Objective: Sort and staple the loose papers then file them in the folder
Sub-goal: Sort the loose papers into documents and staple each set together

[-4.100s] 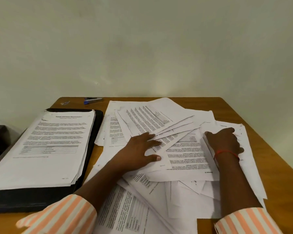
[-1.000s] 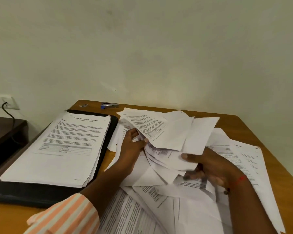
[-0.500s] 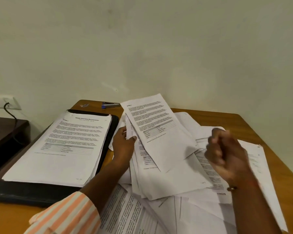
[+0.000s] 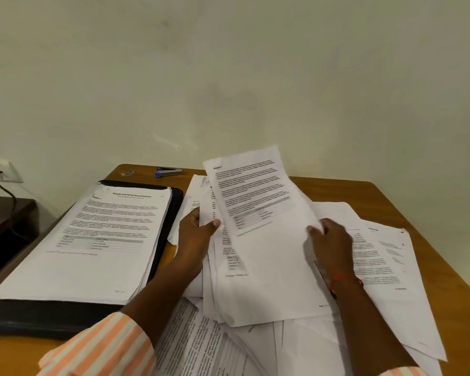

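Observation:
A bundle of printed sheets (image 4: 266, 256) is tilted up above the loose papers (image 4: 377, 267) that cover the wooden table (image 4: 391, 196). My left hand (image 4: 196, 234) grips the bundle's left edge, thumb on top. My right hand (image 4: 334, 240) holds its right edge, thumb on the front sheet. At the left lies an open black folder (image 4: 171, 232) with a neat stack of papers (image 4: 92, 240) on it. A blue and silver stapler (image 4: 168, 172) sits at the table's far edge.
A small metal clip (image 4: 127, 173) lies left of the stapler. A dark side table (image 4: 6, 213) stands at the far left below a wall socket (image 4: 0, 172) with a black cable. More printed sheets (image 4: 201, 348) spread toward me.
Both hands gathered sheets from the flat pile and raised them. In the last half second my right hand came back from a loose fist to take the bundle's right edge.

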Motion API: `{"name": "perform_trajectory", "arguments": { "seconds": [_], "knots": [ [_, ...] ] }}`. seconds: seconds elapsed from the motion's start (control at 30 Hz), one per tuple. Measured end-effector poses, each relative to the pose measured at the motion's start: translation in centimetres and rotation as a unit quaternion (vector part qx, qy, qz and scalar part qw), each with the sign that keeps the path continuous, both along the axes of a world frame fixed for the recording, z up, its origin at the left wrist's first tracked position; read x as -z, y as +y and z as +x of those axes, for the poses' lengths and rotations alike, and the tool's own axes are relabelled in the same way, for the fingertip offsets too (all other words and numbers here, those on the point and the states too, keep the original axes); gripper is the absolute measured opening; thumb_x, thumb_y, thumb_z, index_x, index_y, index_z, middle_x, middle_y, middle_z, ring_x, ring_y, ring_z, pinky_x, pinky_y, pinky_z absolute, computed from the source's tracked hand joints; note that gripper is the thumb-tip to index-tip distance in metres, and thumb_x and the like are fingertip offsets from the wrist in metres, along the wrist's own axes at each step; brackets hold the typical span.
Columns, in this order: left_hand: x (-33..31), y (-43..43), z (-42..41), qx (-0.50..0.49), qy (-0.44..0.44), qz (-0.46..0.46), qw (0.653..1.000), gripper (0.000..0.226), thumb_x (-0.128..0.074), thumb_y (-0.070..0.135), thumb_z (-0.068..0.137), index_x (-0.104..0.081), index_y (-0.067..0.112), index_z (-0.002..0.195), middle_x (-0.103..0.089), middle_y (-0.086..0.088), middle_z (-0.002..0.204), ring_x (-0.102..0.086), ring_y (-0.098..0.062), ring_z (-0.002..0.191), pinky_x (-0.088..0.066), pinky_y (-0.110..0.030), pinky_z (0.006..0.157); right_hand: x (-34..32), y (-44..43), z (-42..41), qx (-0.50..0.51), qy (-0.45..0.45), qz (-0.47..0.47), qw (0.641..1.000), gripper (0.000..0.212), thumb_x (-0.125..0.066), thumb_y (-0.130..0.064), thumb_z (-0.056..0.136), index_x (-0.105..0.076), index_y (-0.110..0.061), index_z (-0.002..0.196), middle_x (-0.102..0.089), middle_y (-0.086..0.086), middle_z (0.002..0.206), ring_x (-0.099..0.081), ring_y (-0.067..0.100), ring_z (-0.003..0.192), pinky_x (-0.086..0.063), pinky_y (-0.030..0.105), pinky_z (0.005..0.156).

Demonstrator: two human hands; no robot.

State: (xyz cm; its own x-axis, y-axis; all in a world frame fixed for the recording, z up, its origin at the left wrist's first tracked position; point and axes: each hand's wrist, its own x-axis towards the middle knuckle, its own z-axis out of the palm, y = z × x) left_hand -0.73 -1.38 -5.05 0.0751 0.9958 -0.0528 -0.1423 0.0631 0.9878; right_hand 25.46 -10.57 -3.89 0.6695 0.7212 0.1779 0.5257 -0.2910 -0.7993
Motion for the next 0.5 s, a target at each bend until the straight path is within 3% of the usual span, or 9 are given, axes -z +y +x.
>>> {"name": "perform_trajectory", "arguments": {
  "seconds": [0.07, 0.17, 0.27, 0.4, 0.5],
  "knots": [
    [0.1, 0.1, -0.1, -0.013, 0.022, 0.015, 1.0, 0.029, -0.069, 0.006, 0.093, -0.066, 0.017, 0.12, -0.074, 0.0, 0.117, -0.071, -0.023, 0.106, -0.059, -0.054, 0.089, -0.1, 0.0, 0.9, 0.095, 0.011, 0.071, 0.993, 0.014, -0.062, -0.018, 0.096, -0.065, -0.004, 0.099, -0.067, 0.012, 0.1, -0.061, 0.031, 0.093, -0.044, 0.034, 0.082],
    [-0.1, 0.0, 0.1, -0.038, 0.076, 0.036, 0.996, 0.047, -0.07, 0.011, 0.093, -0.056, 0.019, 0.137, -0.064, 0.002, 0.134, -0.063, -0.022, 0.121, -0.055, -0.055, 0.097, 0.2, -0.1, 2.0, 0.184, 0.11, 0.146, 0.966, 0.015, -0.06, -0.012, 0.096, -0.065, -0.003, 0.108, -0.068, 0.016, 0.114, -0.062, 0.036, 0.106, -0.046, 0.036, 0.09],
    [-0.2, 0.0, 0.2, -0.057, 0.104, 0.04, 0.992, 0.056, -0.069, 0.012, 0.094, -0.048, 0.018, 0.146, -0.055, 0.0, 0.144, -0.055, -0.024, 0.129, -0.051, -0.054, 0.103, 0.4, -0.1, 2.3, 0.188, 0.141, 0.165, 0.958, 0.014, -0.057, -0.007, 0.096, -0.064, -0.006, 0.107, -0.068, 0.013, 0.114, -0.062, 0.032, 0.103, -0.051, 0.041, 0.091],
    [-0.1, 0.0, 0.0, -0.059, 0.088, 0.033, 0.994, 0.048, -0.069, 0.01, 0.093, -0.054, 0.019, 0.137, -0.062, 0.004, 0.133, -0.061, -0.022, 0.121, -0.053, -0.054, 0.099, 0.5, 0.1, 2.1, 0.168, 0.166, 0.165, 0.958, 0.015, -0.057, -0.009, 0.096, -0.065, -0.012, 0.109, -0.068, 0.009, 0.114, -0.064, 0.033, 0.104, -0.054, 0.05, 0.094],
    [0.3, 0.4, -0.2, -0.05, 0.063, 0.009, 0.997, 0.047, -0.071, 0.01, 0.092, -0.056, 0.024, 0.134, -0.066, 0.003, 0.129, -0.065, -0.024, 0.118, -0.056, -0.057, 0.094, 0.4, 0.1, 2.0, 0.147, 0.196, 0.183, 0.952, 0.013, -0.057, -0.01, 0.096, -0.064, -0.018, 0.104, -0.069, 0.007, 0.109, -0.066, 0.029, 0.095, -0.057, 0.049, 0.09]
  ]
}}
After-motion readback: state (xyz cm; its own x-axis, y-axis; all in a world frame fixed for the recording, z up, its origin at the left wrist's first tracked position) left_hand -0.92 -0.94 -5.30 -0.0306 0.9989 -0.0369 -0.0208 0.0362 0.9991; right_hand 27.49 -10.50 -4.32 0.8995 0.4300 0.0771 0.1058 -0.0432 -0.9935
